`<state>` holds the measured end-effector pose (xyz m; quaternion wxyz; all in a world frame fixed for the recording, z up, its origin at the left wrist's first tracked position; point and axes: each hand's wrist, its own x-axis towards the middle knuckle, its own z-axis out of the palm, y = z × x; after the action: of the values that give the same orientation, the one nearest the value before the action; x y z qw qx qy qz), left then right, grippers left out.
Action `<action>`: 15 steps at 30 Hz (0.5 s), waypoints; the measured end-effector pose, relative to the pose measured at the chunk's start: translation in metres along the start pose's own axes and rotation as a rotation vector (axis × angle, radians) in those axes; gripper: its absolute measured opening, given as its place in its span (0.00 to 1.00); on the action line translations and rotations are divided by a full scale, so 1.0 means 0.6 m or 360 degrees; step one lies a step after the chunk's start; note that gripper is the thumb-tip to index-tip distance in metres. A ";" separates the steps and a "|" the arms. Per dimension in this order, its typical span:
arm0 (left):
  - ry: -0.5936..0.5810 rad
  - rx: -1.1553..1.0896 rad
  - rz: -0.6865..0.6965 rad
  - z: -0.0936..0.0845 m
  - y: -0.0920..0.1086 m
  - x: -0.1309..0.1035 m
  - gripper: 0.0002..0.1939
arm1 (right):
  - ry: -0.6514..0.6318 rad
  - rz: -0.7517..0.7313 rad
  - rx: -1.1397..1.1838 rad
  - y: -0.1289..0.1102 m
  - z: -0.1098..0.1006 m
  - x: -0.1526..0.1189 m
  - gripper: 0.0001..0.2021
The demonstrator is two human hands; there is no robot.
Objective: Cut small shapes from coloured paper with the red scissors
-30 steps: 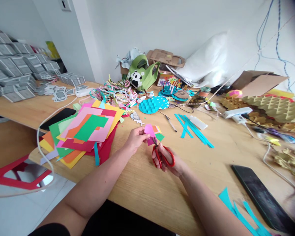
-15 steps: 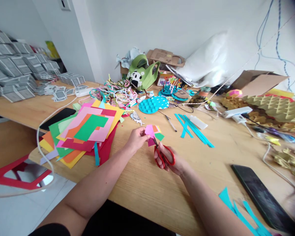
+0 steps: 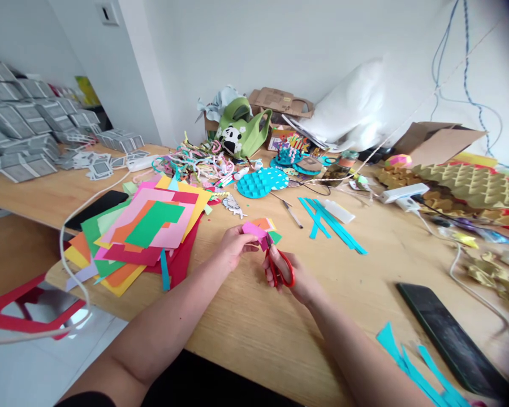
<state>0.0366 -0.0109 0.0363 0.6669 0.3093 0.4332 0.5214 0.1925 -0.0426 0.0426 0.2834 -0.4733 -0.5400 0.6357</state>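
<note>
My left hand (image 3: 236, 246) is closed, pinching a small piece of magenta paper (image 3: 253, 230) over the middle of the table. Red-handled scissors (image 3: 289, 271) are in my right hand (image 3: 296, 278), its fingers through and around the loops. The blades meet the right side of the magenta paper; how far apart they are I cannot make out. Just behind the paper lie a small green paper piece (image 3: 275, 237) and an orange one (image 3: 261, 222), both partly covered by it.
A stack of coloured paper (image 3: 144, 226) lies left, turquoise strips (image 3: 343, 229) right of centre with a pen (image 3: 293, 215) beside them. A dark phone (image 3: 445, 333) rests near right. Pipe cleaners (image 3: 195, 161), a green bag (image 3: 246, 133) and egg trays (image 3: 466, 181) line the back.
The magenta paper has turned in my left hand and now lies more sideways. My right hand and the scissors have shifted slightly left. The whole view has moved a little.
</note>
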 end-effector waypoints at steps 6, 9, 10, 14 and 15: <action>0.0026 -0.0218 -0.0151 0.000 0.000 0.000 0.07 | 0.0091 -0.0002 -0.0194 -0.002 0.001 -0.002 0.29; 0.0046 -0.0268 -0.0147 -0.002 -0.001 0.003 0.04 | 0.0040 0.0011 -0.0252 -0.002 0.002 -0.002 0.30; 0.0045 -0.0280 -0.0152 -0.003 -0.001 0.003 0.03 | 0.0017 0.0019 -0.0256 -0.002 0.002 -0.002 0.30; 0.0046 -0.0326 -0.0223 -0.003 -0.002 0.005 0.02 | 0.0050 0.0036 -0.0245 0.000 0.002 -0.001 0.30; 0.0043 -0.0336 -0.0242 -0.003 -0.002 0.005 0.03 | 0.0076 0.0031 -0.0242 0.001 0.002 0.000 0.30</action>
<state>0.0358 -0.0086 0.0337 0.7275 0.1967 0.4069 0.5163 0.1917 -0.0433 0.0424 0.2532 -0.5136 -0.5752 0.5841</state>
